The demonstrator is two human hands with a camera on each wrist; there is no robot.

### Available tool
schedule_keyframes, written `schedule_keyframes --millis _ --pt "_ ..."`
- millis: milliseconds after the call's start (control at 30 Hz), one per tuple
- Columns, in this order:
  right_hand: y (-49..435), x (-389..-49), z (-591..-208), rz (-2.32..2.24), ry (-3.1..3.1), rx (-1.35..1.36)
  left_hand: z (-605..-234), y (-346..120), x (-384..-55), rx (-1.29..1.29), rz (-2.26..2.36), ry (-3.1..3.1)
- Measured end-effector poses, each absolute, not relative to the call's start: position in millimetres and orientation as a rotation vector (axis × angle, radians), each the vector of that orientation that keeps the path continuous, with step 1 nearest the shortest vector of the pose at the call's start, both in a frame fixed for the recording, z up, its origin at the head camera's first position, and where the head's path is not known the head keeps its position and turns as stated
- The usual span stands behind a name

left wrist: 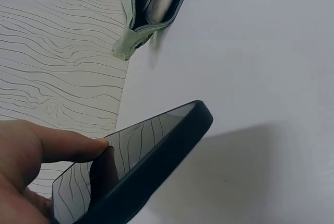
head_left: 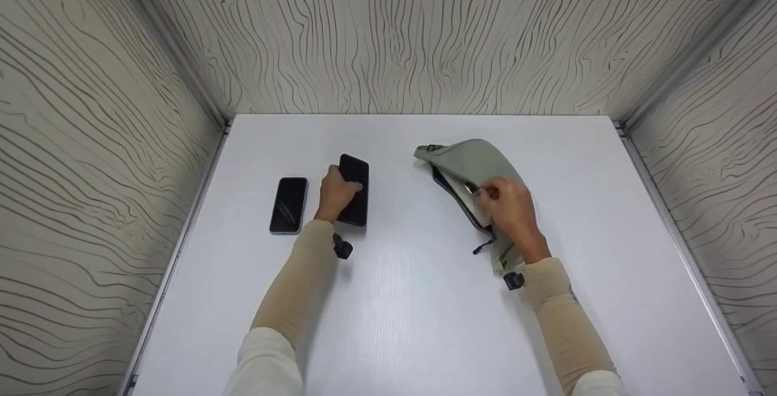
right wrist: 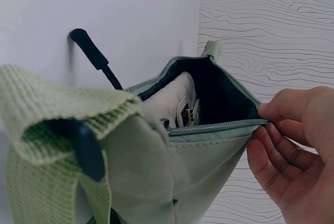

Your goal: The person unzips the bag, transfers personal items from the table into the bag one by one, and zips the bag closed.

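Observation:
My left hand [head_left: 337, 192] grips a black smartphone [head_left: 357, 198], its thumb across the screen. In the left wrist view the phone [left wrist: 151, 145] is tilted and raised off the table, casting a shadow. On the right lies a pale green waist bag [head_left: 479, 159] with its zip open. My right hand [head_left: 511, 204] pinches the zipped edge of the opening between thumb and fingers, holding it apart, as the right wrist view shows. Inside the bag sits a white quilted purse [right wrist: 175, 98] with a metal clasp [right wrist: 185, 113]. The bag's lower interior is hidden.
A second smartphone [head_left: 289, 205] lies face up on the white table [head_left: 394, 311], left of my left hand. A black zip pull [right wrist: 88, 49] sticks out from the bag. Wood-patterned walls [head_left: 388, 31] stand at the back and both sides.

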State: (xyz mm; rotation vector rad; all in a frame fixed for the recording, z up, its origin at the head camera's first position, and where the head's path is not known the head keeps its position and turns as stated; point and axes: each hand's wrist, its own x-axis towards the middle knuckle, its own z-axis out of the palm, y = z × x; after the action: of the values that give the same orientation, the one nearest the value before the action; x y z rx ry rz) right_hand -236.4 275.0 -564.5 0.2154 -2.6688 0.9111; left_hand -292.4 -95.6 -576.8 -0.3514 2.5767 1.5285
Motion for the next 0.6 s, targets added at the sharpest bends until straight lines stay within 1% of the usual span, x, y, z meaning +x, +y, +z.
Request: schedule_keyframes --millis 600 --pt "274.8 -235.7 -565.5 0.884 -2.651 0.23 -575.6 -86.7 -294.7 -0.315 1.536 2.588"
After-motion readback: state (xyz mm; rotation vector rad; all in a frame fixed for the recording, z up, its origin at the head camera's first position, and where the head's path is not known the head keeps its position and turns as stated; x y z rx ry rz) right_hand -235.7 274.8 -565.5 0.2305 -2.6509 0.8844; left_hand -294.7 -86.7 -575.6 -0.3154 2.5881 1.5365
